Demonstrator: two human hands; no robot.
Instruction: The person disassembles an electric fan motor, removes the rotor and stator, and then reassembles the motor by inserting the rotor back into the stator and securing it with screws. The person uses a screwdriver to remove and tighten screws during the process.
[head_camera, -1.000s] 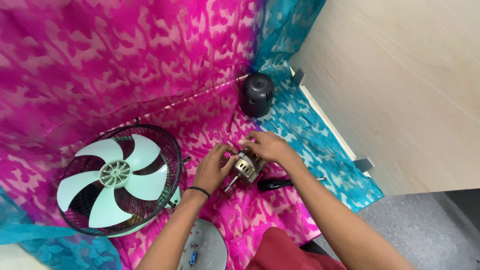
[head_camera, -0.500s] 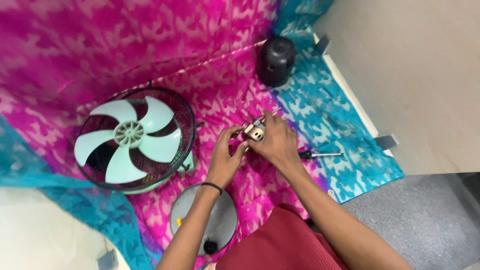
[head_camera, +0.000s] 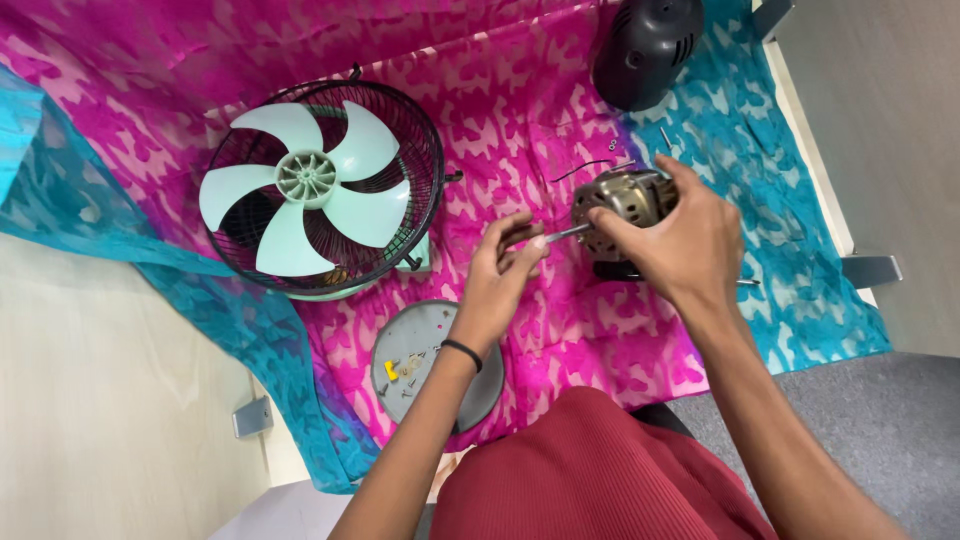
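Covering the table, a pink and turquoise patterned cloth (head_camera: 520, 120) bears a black wire fan cage with pale green blades (head_camera: 320, 185). Right of the cage, the right hand (head_camera: 680, 235) clamps a metallic fan motor (head_camera: 625, 200). The left hand (head_camera: 505, 265) pinches the motor's thin steel shaft (head_camera: 565, 233).

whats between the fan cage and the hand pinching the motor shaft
In the head view, only bare pink patterned cloth lies between the fan cage and the left hand, which pinches the shaft of the motor held by the right hand.
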